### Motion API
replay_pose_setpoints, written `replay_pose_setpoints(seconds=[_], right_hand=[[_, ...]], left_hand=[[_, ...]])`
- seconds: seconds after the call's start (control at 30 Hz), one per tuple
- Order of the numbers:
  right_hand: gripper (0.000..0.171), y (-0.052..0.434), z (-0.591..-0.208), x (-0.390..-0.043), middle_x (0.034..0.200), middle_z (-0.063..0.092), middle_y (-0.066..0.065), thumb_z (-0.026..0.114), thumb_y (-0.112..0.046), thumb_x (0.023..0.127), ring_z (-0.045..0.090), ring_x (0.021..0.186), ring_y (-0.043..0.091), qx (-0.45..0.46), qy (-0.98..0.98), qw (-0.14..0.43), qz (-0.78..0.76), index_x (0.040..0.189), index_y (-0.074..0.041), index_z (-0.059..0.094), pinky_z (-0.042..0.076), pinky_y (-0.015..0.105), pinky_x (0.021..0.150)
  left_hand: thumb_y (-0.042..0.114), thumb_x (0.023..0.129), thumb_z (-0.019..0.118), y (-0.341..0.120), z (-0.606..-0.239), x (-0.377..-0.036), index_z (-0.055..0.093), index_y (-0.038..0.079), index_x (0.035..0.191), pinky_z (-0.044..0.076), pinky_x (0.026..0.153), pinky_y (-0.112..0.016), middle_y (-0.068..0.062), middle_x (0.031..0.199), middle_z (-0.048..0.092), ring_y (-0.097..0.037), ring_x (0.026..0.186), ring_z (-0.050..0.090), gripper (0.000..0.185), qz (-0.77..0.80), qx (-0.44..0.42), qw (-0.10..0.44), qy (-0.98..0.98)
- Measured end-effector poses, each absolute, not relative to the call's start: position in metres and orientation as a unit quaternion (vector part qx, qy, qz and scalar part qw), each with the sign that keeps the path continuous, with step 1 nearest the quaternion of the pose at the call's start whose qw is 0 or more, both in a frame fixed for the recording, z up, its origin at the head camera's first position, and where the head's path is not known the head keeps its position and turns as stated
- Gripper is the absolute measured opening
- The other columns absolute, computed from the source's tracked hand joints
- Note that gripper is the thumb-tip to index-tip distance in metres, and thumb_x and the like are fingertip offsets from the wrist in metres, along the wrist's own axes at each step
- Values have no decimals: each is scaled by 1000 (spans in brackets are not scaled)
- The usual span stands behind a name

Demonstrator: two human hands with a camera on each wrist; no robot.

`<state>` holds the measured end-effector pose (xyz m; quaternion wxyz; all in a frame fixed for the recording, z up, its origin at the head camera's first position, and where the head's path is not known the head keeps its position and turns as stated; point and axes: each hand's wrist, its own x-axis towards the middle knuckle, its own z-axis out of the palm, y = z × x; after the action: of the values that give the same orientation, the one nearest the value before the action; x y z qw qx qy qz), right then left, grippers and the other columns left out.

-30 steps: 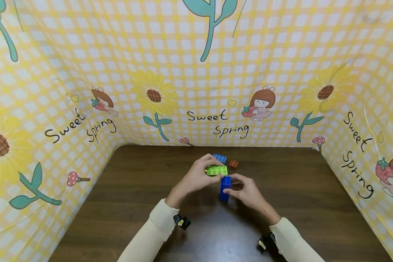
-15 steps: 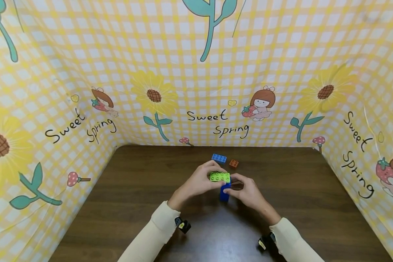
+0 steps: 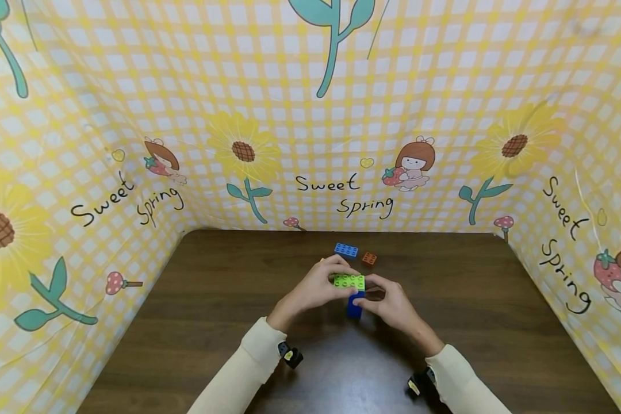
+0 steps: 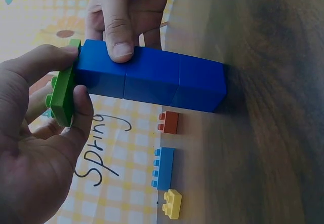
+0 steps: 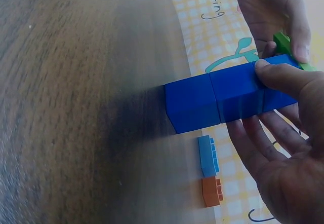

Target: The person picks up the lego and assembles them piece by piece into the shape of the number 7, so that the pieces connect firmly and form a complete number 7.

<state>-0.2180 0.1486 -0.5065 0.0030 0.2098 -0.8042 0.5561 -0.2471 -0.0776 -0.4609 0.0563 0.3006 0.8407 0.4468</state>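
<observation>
Left hand (image 3: 315,286) pinching green plate (image 3: 349,281) atop upright blue brick tower (image 3: 355,305), right hand (image 3: 390,303) gripping tower's upper side.

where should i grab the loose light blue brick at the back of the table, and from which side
Pinch the light blue brick across its two long sides, coming down from above. It lies flat, studs up, and its ends are hemmed in: the orange brick sits beside one, the yellow brick beside the other.
</observation>
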Motion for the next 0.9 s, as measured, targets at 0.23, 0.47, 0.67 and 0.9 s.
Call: replay_pose_setpoints(seconds=[0.23, 0.47, 0.67, 0.9], right_hand=[[32, 149, -506, -218, 117, 77, 13, 86, -12, 92, 76, 111, 33, 211, -804, 2, 556, 121, -10, 73, 63, 39, 96], [32, 148, -508, -218, 116, 77, 12, 86, -13, 92, 76, 110, 32, 212, -804, 2, 556, 121, -10, 73, 63, 38, 95], [32, 148, -508, -218, 117, 77, 10, 85, -13, 92, 75, 110, 29, 210, -806, 3, 553, 121, -10, 73, 63, 38, 96], [32, 148, -506, -218, 118, 77, 11, 85, -12, 92, 75, 111, 30, 211, -806, 0, 553, 122, -9, 73, 62, 38, 96]], left_hand=[[22, 93, 83, -76, -459, -248, 81, 17, 125, 44, 85, -29, 2, 118, 64, -13, 102, 54, 32, 439, 305, 52, 843], [20, 93, 83, -77, -457, -248, 81, 14, 125, 47, 77, -25, -1, 118, 64, -16, 102, 53, 32, 435, 311, 57, 843], [20, 93, 83, -76, -455, -250, 81, 13, 124, 49, 74, -25, 0, 114, 62, -16, 99, 52, 32, 435, 310, 64, 843], [20, 93, 84, -77, -453, -253, 81, 13, 124, 47, 76, -25, 1, 111, 62, -15, 96, 53, 33, 420, 317, 70, 847]])
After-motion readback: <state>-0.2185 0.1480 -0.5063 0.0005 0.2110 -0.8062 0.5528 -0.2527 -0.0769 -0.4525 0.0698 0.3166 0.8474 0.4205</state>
